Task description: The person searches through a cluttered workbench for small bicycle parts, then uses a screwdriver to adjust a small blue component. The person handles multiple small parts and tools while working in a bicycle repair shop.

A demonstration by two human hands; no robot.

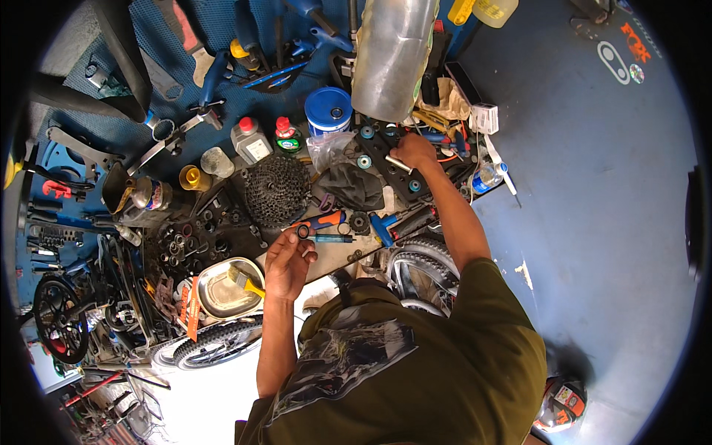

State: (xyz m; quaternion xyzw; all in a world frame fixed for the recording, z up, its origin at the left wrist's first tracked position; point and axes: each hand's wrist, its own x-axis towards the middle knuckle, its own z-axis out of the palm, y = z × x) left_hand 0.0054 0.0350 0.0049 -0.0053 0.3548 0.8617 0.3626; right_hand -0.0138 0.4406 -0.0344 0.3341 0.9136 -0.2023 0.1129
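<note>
My left hand (286, 265) is raised at the bench's near edge, its fingers pinched on a small dark ring (302, 231), which looks like a bearing. Just beyond it lie an orange-and-blue handled tool (323, 220) and a slim blue tool (334, 239). My right hand (415, 152) reaches forward over a black tray (395, 181) that holds several round metal pieces. Its fingers are closed around a short silver metal cylinder (398, 164). A dark cloth (351, 185) lies left of the tray.
A metal pan (211, 291) with a yellow-handled brush (245, 280) stands at left. Behind are a sprocket cassette (277, 190), bottles (252, 139) and a blue-lidded tub (328, 111). A large grey cylinder (393, 59) hangs above the tray. Bicycle wheels (423, 267) stand below the bench edge.
</note>
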